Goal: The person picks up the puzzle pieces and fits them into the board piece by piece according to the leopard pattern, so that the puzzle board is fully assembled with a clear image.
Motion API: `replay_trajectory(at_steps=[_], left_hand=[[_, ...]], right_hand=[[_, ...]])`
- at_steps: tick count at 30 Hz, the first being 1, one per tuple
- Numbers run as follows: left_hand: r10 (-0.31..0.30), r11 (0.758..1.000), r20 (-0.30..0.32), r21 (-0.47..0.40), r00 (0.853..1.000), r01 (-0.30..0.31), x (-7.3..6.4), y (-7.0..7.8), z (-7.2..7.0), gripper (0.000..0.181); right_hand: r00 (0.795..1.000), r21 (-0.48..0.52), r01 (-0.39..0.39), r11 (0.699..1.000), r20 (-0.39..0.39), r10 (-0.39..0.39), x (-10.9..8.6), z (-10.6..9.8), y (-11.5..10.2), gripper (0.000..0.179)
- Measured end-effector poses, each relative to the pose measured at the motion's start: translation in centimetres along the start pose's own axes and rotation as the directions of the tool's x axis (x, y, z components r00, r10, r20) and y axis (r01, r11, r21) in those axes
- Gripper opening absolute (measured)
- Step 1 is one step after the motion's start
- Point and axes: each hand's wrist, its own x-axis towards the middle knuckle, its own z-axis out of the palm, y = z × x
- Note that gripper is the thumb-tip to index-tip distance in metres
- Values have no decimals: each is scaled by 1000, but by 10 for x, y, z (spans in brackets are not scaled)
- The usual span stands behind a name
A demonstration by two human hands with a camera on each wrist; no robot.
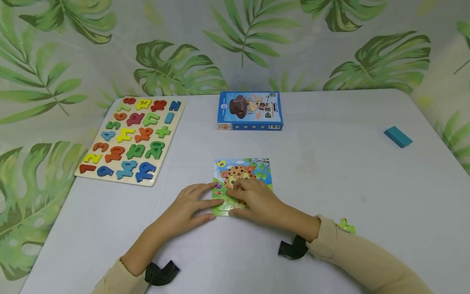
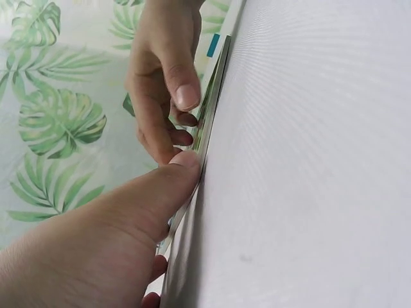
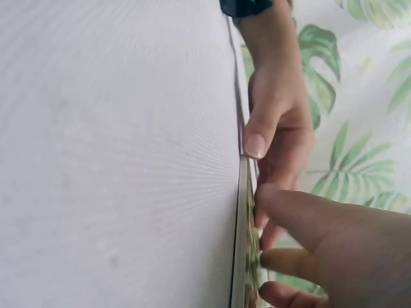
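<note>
A jigsaw puzzle (image 1: 263, 168) with a spotted cartoon leopard lies flat in a shallow tray in front of me. My left hand (image 1: 189, 209) rests at its left side, fingers extended over the edge and thumb by the lower left corner. Over the lower middle of the puzzle is my right hand (image 1: 258, 200), its fingertips touching the pieces, the fingers slightly bent. It hides part of the leopard. Nothing shows pinched between its fingers. Both wrist views show the puzzle only edge-on. One loose green puzzle piece (image 1: 345, 226) lies beside the right sleeve, partly covered by it.
A wooden number board (image 1: 161, 161) with coloured numerals stands at the left of the white table (image 1: 330, 163). Behind the puzzle is a blue game box (image 1: 250, 111). A teal block (image 1: 398, 136) lies far right. Black straps (image 1: 162, 273) hang at both wrists.
</note>
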Motion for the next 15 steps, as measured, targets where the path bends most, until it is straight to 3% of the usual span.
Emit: replay_trajectory(at_steps=[9, 12, 15], left_hand=[[-23, 1000, 10, -15, 1000, 23, 1, 0, 0, 38], [-30, 999, 8, -20, 1000, 30, 1, 1, 0, 38], [-38, 999, 7, -22, 999, 38, 1, 2, 0, 38]], right_hand=[[993, 12, -9, 1000, 120, 8, -3, -6, 3, 64], [986, 113, -59, 992, 163, 40, -6, -10, 5, 69], [978, 268, -148, 952, 185, 100, -12, -20, 5, 72]])
